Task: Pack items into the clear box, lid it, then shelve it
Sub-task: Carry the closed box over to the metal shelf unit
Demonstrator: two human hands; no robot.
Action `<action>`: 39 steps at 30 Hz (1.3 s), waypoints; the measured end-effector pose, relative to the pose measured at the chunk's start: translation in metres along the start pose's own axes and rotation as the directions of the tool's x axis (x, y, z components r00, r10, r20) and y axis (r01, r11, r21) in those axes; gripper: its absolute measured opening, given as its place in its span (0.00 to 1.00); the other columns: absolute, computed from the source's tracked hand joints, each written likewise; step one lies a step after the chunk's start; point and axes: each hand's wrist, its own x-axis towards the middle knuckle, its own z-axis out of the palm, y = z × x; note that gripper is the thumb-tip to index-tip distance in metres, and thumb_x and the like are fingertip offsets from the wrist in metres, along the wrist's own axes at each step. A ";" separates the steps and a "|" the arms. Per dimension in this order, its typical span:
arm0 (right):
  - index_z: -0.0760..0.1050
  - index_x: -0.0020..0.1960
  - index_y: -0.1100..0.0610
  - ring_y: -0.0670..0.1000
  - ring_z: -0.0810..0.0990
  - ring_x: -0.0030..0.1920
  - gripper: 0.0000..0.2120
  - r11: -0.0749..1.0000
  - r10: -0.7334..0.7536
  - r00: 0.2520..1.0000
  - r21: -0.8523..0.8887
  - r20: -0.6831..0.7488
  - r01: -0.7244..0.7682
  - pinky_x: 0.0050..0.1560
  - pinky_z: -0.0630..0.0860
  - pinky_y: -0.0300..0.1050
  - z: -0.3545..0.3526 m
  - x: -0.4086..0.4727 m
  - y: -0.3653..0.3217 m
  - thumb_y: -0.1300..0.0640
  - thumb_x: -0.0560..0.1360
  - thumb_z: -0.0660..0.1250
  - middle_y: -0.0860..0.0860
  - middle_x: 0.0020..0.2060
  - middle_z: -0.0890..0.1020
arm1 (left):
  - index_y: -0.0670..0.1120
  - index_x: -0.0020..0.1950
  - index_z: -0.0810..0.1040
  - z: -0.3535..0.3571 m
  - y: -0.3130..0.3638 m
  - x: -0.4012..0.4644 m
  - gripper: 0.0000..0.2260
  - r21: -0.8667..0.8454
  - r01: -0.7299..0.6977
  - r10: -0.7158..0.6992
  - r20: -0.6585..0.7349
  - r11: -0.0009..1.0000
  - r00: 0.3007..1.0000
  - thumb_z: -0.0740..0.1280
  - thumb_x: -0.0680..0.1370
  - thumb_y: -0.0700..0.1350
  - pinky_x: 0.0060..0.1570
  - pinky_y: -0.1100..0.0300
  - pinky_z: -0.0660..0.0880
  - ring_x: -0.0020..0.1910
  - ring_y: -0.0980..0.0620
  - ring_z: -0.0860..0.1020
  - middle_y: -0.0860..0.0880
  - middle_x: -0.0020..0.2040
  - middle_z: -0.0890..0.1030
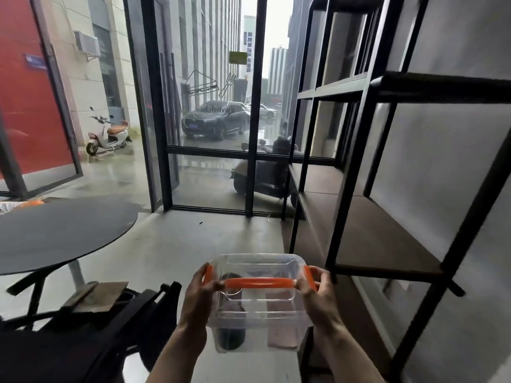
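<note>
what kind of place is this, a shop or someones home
Most likely a small street-level cafe or sandwich shop, not a home. The glass front carries a sandwich-and-fork drawing, a round black table stands beside it, and open black metal shelving lines the wall.

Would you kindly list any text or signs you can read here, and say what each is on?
Glass door, faint lettering under sandwich and fork drawings: too faint to read.
Green sign: blurred.
Blue plaque on the red wall: blurred.
Clear box: no text visible.
</note>
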 end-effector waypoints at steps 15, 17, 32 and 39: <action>0.69 0.64 0.50 0.57 0.80 0.54 0.15 1.000 0.012 1.000 0.007 -0.010 -0.011 0.57 0.80 0.61 0.128 0.375 -0.037 0.54 0.80 0.67 0.56 0.56 0.78 | 0.53 0.76 0.67 0.070 0.031 0.393 0.37 0.053 -0.006 0.004 0.027 0.999 1.000 0.71 0.66 0.53 0.49 0.49 0.79 0.59 0.43 0.79 0.45 0.67 0.77; 0.68 0.64 0.49 0.58 0.80 0.55 0.15 1.000 0.025 1.000 0.005 0.005 -0.025 0.58 0.80 0.64 0.143 0.427 -0.039 0.53 0.79 0.67 0.56 0.55 0.78 | 0.53 0.76 0.66 0.084 0.030 0.448 0.38 0.049 -0.017 0.016 0.014 0.999 1.000 0.70 0.66 0.54 0.48 0.51 0.78 0.61 0.42 0.77 0.46 0.68 0.75; 0.68 0.66 0.53 0.46 0.77 0.46 0.17 0.999 -0.003 0.999 -0.039 -0.033 0.001 0.38 0.75 0.43 0.201 0.786 -0.075 0.61 0.79 0.66 0.50 0.49 0.77 | 0.46 0.69 0.72 0.186 0.050 0.806 0.41 0.049 0.119 -0.120 0.023 0.992 0.992 0.75 0.59 0.59 0.56 0.36 0.78 0.58 0.38 0.81 0.40 0.62 0.81; 0.69 0.65 0.48 0.56 0.81 0.54 0.21 0.999 0.021 0.965 -0.032 -0.263 -0.030 0.55 0.81 0.63 0.196 0.884 -0.075 0.48 0.73 0.66 0.56 0.57 0.79 | 0.46 0.67 0.70 0.271 0.041 0.926 0.37 0.088 0.134 -0.147 0.162 0.987 0.976 0.73 0.61 0.59 0.53 0.42 0.79 0.58 0.40 0.80 0.41 0.60 0.80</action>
